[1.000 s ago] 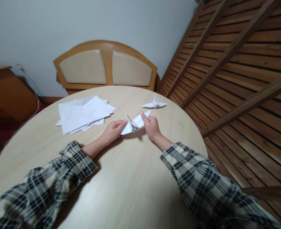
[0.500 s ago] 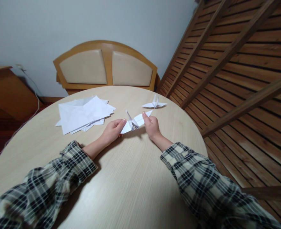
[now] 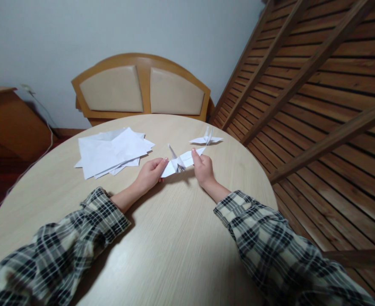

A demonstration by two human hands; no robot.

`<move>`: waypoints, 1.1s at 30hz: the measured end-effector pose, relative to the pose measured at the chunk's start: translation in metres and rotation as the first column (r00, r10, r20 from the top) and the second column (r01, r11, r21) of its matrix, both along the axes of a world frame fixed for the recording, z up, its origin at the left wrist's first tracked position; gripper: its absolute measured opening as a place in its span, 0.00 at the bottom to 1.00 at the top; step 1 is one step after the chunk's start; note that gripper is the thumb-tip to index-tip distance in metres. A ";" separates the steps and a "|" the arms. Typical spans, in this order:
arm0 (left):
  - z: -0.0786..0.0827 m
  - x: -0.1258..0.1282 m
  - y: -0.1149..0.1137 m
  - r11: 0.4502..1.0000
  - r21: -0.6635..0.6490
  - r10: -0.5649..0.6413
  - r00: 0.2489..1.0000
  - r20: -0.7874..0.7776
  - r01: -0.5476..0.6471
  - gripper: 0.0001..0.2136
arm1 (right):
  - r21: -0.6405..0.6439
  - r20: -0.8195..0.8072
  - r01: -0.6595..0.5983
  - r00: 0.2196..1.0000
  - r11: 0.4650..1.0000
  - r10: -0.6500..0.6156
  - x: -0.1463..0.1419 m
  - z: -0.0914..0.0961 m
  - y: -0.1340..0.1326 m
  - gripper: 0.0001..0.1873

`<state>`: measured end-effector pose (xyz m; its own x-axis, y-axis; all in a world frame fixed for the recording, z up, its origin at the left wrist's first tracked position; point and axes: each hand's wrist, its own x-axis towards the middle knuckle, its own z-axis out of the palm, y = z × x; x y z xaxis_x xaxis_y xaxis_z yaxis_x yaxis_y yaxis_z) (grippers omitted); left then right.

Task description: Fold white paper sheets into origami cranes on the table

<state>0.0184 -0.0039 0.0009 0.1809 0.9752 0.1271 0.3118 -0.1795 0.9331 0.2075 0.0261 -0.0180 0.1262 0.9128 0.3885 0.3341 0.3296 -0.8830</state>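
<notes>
White folded crane (image 3: 179, 164), right of the paper stack (image 3: 111, 152); left hand (image 3: 150, 173) and right hand (image 3: 204, 171), grip pinched closed on opposite wings; wings drawn slightly wider, body apparently spreading

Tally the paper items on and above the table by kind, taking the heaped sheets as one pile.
Folded birds: 2 (held bird between left hand and right hand; far bird)
Sheet pile: 1 (sheets overlap, exact number unclear)
Total: 3
</notes>
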 end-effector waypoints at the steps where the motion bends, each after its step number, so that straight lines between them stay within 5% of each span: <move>1: 0.000 0.000 0.000 1.000 0.002 -0.003 1.000 -0.003 0.003 0.18 | -0.009 0.000 -0.006 1.000 1.000 0.006 0.000 0.000 0.000 0.31; 22: 0.007 -0.007 0.001 0.998 -0.003 -0.059 0.994 -0.096 0.059 0.18 | 0.045 0.079 -0.031 0.997 0.999 0.027 0.001 0.007 -0.005 0.30; 33: 0.003 -0.006 0.004 0.991 0.122 0.060 0.992 -0.111 -0.046 0.17 | 0.054 0.107 0.017 0.994 0.998 -0.023 0.000 0.007 -0.004 0.30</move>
<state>0.0123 -0.0004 0.0040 0.1493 0.9630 0.2243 0.4272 -0.2674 0.8637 0.2075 0.0216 -0.0106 0.0993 0.8885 0.4480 0.4330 0.3668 -0.8234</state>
